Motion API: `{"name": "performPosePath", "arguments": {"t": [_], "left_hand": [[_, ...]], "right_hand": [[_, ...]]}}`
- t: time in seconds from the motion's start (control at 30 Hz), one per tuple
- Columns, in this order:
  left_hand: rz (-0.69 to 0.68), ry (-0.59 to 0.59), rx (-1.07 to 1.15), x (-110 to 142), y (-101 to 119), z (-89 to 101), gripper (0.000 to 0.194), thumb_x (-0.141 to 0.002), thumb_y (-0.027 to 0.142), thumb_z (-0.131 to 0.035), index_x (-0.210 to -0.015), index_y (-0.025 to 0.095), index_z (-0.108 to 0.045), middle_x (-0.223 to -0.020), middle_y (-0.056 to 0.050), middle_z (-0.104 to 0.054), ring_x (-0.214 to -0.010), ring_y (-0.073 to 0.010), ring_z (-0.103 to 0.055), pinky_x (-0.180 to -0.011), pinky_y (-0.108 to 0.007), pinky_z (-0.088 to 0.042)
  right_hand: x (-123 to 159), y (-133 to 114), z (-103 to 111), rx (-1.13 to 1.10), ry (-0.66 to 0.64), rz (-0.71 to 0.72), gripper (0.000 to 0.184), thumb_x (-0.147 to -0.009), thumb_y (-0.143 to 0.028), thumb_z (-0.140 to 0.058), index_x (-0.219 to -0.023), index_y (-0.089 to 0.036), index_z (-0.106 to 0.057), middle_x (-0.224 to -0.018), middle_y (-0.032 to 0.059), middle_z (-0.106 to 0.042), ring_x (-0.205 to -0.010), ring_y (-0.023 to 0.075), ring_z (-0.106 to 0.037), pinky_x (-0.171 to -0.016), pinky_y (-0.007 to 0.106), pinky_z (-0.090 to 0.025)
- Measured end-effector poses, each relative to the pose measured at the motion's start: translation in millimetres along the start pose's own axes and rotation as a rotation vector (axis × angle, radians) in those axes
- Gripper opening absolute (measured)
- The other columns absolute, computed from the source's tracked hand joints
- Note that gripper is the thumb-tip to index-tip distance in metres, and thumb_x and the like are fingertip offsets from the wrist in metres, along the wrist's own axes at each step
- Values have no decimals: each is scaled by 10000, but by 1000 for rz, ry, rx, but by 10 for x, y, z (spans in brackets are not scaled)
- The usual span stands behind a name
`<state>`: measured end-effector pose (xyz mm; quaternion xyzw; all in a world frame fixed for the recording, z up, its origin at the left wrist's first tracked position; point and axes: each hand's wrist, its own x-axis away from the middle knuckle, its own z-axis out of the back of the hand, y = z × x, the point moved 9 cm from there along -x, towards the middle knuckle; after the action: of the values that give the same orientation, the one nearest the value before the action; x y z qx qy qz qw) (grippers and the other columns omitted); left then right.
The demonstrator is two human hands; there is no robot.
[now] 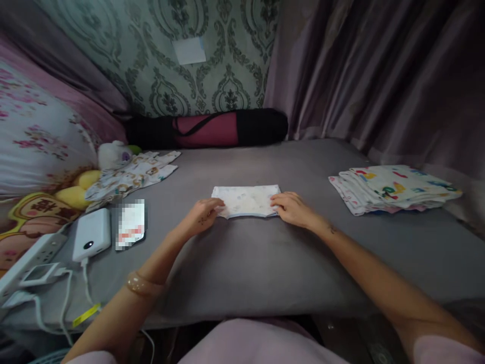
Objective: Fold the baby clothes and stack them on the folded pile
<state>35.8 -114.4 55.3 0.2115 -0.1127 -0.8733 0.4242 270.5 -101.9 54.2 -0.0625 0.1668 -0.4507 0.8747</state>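
A home, most likely a bedroom. Damask-patterned wallpaper (147, 60) rises at the back, and long mauve curtains (326, 65) hang beyond the far right corner of what looks like a grey-covered bed (265, 268). Floral fabric (41, 126), perhaps a large pillow, and plush toys (109, 155) crowd its left edge. Folded printed cloths (401, 187) are stacked near the right edge, a long black-and-red bag (212, 129) lies along the far edge, and a power strip (45, 252) sits at the near left corner.
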Motion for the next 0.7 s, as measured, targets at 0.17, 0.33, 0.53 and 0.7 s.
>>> {"name": "performPosePath", "arguments": {"t": [0.17,0.33,0.53,0.7], "left_hand": [[98,93,-97,-370,179,-139,381,-878,115,-370,-1201,140,-571,-1240,-124,-622,-1207,-220,-539,-1034,-388,-410],[223,-4,-293,-643,172,-494,461,-971,255,-291,-1379,98,-437,-1436,-139,-461,-1404,-285,-287,-1163,-498,-167],[327,-114,-316,-642,-60,-702,545,-986,388,-215,-1445,139,-372,-1508,-118,-356,-1415,-313,-251,-1146,-528,-175],[323,-169,-324,-677,-52,-686,544,-980,383,-246,-1441,124,-371,-1507,-133,-354,-1412,-334,-249,-1129,-553,-190]], "right_hand": [[-371,-354,-106,26,122,-18,456,-909,-160,-336,-1311,-102,-543,-1390,127,-514,-1327,216,-411,-1122,397,-279],[-670,-480,-426,82,7,-47,524,-941,-244,-294,-1412,-44,-405,-1495,152,-365,-1413,242,-252,-1167,430,-137],[-712,-234,-714,83,-62,-126,564,-954,-318,-275,-1444,-50,-350,-1491,150,-373,-1393,260,-290,-1151,433,-159],[-716,-234,-685,56,-122,-149,564,-954,-323,-264,-1449,-66,-346,-1500,152,-358,-1401,260,-276,-1147,448,-158]]}}
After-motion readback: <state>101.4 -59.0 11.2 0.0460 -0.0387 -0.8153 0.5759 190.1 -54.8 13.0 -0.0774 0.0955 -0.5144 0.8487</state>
